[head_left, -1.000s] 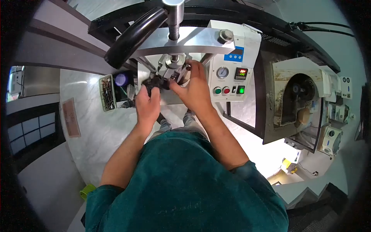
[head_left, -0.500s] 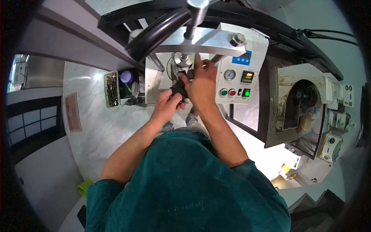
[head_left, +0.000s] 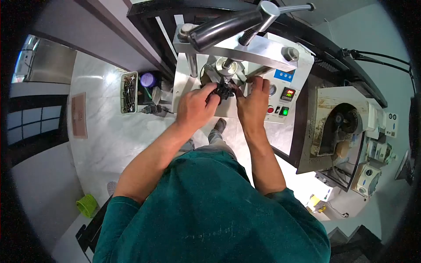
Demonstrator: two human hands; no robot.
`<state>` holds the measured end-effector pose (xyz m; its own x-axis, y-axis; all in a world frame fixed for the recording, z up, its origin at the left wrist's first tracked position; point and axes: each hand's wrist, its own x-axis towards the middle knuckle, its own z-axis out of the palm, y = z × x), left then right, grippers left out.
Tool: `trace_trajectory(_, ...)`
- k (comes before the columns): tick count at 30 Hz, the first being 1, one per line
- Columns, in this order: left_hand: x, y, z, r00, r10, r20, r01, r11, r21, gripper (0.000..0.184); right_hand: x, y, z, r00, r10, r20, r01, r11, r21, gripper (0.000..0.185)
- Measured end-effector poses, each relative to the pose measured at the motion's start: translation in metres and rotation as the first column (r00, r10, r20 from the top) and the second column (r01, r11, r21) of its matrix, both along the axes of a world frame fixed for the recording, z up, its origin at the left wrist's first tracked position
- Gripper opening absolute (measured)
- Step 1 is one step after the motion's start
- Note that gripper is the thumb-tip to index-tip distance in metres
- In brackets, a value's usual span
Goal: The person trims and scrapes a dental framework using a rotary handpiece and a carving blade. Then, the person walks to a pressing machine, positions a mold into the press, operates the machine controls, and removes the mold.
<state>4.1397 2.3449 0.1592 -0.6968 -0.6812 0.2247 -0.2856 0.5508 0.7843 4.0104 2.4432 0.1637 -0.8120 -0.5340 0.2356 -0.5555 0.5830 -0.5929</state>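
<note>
The right hand (head_left: 253,107) has shifted over the control panel's (head_left: 278,115) edge, partly hiding the gauge (head_left: 272,90).

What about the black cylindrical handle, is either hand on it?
No, the left hand pinches a small black part, the right hand beside it, both clear of the handle.

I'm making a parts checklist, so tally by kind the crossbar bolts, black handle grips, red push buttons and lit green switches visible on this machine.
Crossbar bolts: 2
Black handle grip: 1
Red push button: 1
Lit green switch: 1
Total: 5
</note>
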Motion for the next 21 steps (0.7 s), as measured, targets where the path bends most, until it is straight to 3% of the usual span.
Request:
trace_trajectory(2,0.002,-0.005,0.001,0.994,0.003,0.109,0.005,0.997,-0.073,0.021,-0.001,0.001,0.003,0.952,-0.048,0.302,0.037,0.998,0.044,0.041)
trace_trajectory(3,0.002,-0.008,0.002,0.991,0.013,0.131,-0.001,0.995,-0.098,0.021,-0.005,0.004,-0.010,0.965,-0.002,0.262,0.020,0.998,-0.067,0.038)
trace_trajectory(4,0.001,-0.011,0.004,0.989,0.023,0.148,-0.004,0.992,-0.125,0.021,-0.010,0.004,-0.021,0.932,0.046,0.359,0.006,0.990,-0.141,0.037)
trace_trajectory(6,0.004,-0.016,-0.001,0.986,0.107,0.125,-0.113,0.992,0.048,0.019,-0.018,0.005,-0.029,0.837,0.154,0.526,0.004,0.958,-0.287,0.037)
trace_trajectory(8,0.012,-0.019,-0.001,0.975,0.205,0.089,-0.223,0.922,0.317,0.017,-0.016,0.008,-0.029,0.841,0.136,0.524,0.021,0.959,-0.283,0.037)
trace_trajectory(9,0.015,-0.025,-0.010,0.966,0.247,-0.077,-0.237,0.963,0.126,0.017,-0.013,0.010,-0.026,0.863,0.105,0.495,0.016,0.972,-0.234,0.037)
trace_trajectory(10,0.016,-0.025,-0.018,0.958,0.267,-0.102,-0.216,0.911,0.352,0.019,-0.012,0.010,-0.023,0.883,0.078,0.463,0.011,0.983,-0.185,0.037)
trace_trajectory(11,0.015,-0.022,-0.009,0.949,0.291,-0.119,-0.178,0.810,0.559,0.021,-0.010,0.010,-0.019,0.913,0.022,0.407,-0.005,0.999,-0.041,0.037)
trace_trajectory(12,0.017,-0.018,-0.004,0.938,0.324,-0.124,-0.131,0.663,0.737,0.022,-0.010,0.011,-0.022,0.914,0.000,0.405,0.018,0.999,-0.041,0.038)
trace_trajectory(14,0.006,-0.002,-0.002,0.961,0.265,-0.075,-0.156,0.747,0.646,0.025,-0.012,0.009,-0.030,0.918,-0.026,0.397,0.049,0.998,-0.050,0.038)
trace_trajectory(17,-0.015,0.010,0.010,0.973,0.230,-0.032,-0.208,0.923,0.323,0.025,-0.012,0.008,-0.033,0.933,-0.042,0.357,0.061,0.997,-0.043,0.034)
trace_trajectory(20,-0.035,0.005,0.006,0.945,0.277,-0.174,-0.233,0.944,0.234,0.027,-0.014,0.009,-0.044,0.952,0.047,0.303,0.011,0.982,-0.188,0.034)
trace_trajectory(21,-0.038,0.005,0.009,0.949,0.291,-0.119,-0.271,0.950,0.158,0.031,-0.016,0.008,-0.044,0.945,0.040,0.325,0.015,0.986,-0.165,0.034)
